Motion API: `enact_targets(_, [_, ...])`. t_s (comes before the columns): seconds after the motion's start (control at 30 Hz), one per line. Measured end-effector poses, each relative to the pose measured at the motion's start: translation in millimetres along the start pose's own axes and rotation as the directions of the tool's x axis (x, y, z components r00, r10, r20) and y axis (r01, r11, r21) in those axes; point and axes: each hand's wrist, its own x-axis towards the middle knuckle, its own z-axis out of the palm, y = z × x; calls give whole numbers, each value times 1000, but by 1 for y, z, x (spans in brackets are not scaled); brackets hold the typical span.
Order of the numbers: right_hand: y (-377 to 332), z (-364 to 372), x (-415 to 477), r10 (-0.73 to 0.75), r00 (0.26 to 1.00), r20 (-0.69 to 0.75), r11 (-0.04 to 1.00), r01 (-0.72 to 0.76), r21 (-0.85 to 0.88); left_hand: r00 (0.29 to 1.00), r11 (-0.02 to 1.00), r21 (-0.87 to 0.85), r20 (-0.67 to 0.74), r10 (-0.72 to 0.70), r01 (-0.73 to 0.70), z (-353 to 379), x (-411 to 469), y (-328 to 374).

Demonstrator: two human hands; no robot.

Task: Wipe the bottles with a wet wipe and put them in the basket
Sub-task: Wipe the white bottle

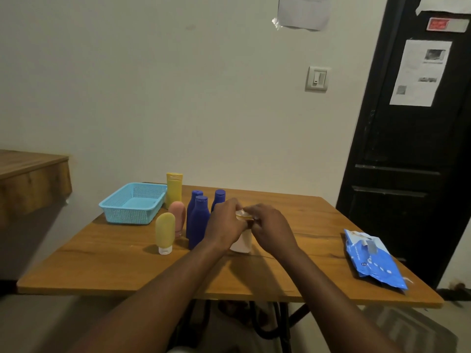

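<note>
White bottle (241, 242) stands on the counter (293, 217); my hands, left (224, 224) and right (271, 226), pinch a wipe (242, 214) at its cap. I'd steady the body, rub all round.

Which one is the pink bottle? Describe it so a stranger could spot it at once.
Start at the light blue basket near the far left corner of the wooden table. Just right of its near corner stands a cluster of bottles, and the pink bottle is in it, behind the rounded yellow tube and left of the dark blue bottles. It is the only pink one.
</note>
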Motion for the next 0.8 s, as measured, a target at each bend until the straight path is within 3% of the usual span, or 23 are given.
enact_targets(0.17, [-6,-3,-25,-112,994,1,982,110,-153,1000,1000,10,-18,-12,13,0,2,-4])
enact_targets(0.4, [-8,-20,-9,-20,965,-263,994,47,97,1000,999,-53,-10,-15,15,2,-2,-4])
enact_targets(0.47, [-14,-16,5,-40,974,-221,998,48,35,1000,999,-45,-15,-14,13,2,-2,-4])
enact_targets(0.6, [-19,0,12,-147,988,47,964,154,-217,999,1000,-11,-41,-20,20,1,-2,-6])
enact_targets(0.8, [-8,1,-8,-239,970,47,942,243,-230,999,999,34,-30,18,-17,-1,-1,-7])
